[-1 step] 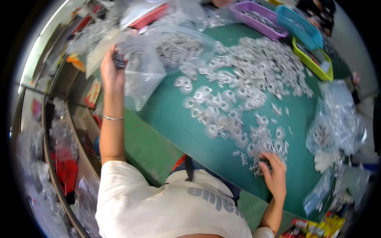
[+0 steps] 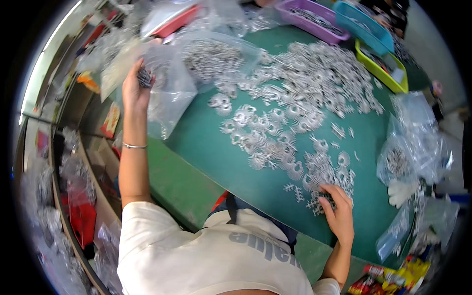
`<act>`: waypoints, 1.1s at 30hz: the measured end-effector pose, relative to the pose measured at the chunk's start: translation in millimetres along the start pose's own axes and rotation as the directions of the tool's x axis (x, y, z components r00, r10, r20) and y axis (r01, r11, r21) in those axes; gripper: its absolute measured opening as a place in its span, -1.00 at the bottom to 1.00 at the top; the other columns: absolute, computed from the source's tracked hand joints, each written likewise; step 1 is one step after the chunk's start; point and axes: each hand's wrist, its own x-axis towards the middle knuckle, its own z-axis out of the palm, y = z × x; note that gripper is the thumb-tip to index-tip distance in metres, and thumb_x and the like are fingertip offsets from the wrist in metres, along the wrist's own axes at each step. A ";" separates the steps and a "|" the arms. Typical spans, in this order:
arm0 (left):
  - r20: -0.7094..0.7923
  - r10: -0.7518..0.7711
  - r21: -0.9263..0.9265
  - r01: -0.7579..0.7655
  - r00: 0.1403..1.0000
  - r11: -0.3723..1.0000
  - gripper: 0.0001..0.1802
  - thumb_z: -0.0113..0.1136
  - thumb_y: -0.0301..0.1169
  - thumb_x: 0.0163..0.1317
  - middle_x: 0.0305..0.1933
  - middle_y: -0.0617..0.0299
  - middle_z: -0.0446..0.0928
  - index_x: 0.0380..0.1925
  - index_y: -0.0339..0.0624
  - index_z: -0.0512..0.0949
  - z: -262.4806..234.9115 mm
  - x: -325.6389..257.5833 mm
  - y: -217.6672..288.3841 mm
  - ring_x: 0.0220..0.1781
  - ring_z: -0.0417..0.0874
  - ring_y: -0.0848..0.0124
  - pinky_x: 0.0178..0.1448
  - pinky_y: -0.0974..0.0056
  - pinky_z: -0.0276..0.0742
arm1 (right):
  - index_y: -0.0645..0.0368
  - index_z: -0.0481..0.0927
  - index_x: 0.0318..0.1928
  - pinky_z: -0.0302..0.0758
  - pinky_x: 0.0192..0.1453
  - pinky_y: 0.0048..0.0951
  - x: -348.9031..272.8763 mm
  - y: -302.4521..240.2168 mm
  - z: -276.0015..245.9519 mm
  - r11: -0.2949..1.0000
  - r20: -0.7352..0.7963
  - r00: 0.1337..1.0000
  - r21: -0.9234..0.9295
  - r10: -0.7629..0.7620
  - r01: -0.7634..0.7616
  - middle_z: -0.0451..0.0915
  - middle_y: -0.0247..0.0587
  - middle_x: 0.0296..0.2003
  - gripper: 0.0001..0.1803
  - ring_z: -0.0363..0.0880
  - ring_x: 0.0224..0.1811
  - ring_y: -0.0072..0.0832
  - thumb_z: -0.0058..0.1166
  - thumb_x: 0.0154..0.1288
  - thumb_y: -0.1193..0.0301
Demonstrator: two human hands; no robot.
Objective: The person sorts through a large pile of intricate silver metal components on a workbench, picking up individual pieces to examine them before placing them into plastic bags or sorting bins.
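My left hand [image 2: 135, 93] is raised at the left, its fingers curled around a small bunch of dark grey metal-looking pieces [image 2: 144, 77]. Beside it hangs a clear plastic bag [image 2: 172, 105] with grey pieces inside. At the near edge of the green table [image 2: 206, 152], my right hand [image 2: 339, 211] rests with bent fingers and thumb on a cluster of small silver-grey toothed pieces [image 2: 314, 202]. Whether it grips any of them is hidden under the fingers. Fan-shaped, spiky silver pieces [image 2: 265, 140] lie scattered ahead of it, with a large heap [image 2: 319, 73] behind them.
Purple [image 2: 314, 24], blue [image 2: 366, 29] and lime-green [image 2: 383, 69] trays stand at the far right, near another person [image 2: 388, 14]. An open bag of grey pieces [image 2: 211, 61] lies at the back. Plastic bags [image 2: 418, 142] and a white glove [image 2: 399, 193] sit on the right.
The whole view has shifted slightly. My left hand is a little lower beside the clear bag, still around the dark pieces. My right hand stays at the same cluster.
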 end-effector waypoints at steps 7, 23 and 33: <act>0.344 0.377 0.340 -0.488 0.860 0.804 -0.63 0.02 -0.44 0.27 0.08 0.11 0.45 0.06 -0.37 0.41 13.3 -33.5 -18.2 0.10 0.44 0.38 0.15 0.37 0.30 | 0.29 0.52 -0.23 0.40 -0.21 -0.39 14.4 24.5 -11.5 0.997 -0.069 0.995 -0.009 0.072 -0.072 0.54 -0.08 -0.31 -0.80 0.48 -0.32 -0.31 0.11 0.08 0.56; 0.952 -0.201 0.283 -0.913 0.231 0.293 -0.65 0.26 -0.39 0.02 -0.21 0.08 0.45 -0.17 -0.27 0.48 122.3 -188.6 -164.5 -0.13 0.44 0.11 -0.05 0.13 0.32 | 0.28 0.47 -0.11 0.37 -0.31 -0.66 74.7 56.0 -25.2 0.720 -0.194 0.896 0.672 0.400 -0.176 0.48 -0.41 -0.42 -0.79 0.38 -0.46 -0.72 0.06 0.21 0.59; 0.964 -0.232 0.212 -0.906 0.131 0.367 -0.68 0.28 -0.52 -0.07 -0.23 0.11 0.45 -0.24 -0.21 0.49 127.7 -199.5 -160.9 -0.18 0.48 0.08 -0.10 0.12 0.41 | 0.28 0.50 -0.13 0.37 -0.13 -0.27 64.9 69.4 -37.6 0.910 -0.176 0.981 -0.387 0.083 -0.146 0.41 -0.15 -0.43 -0.62 0.43 -0.29 -0.14 0.22 -0.05 0.60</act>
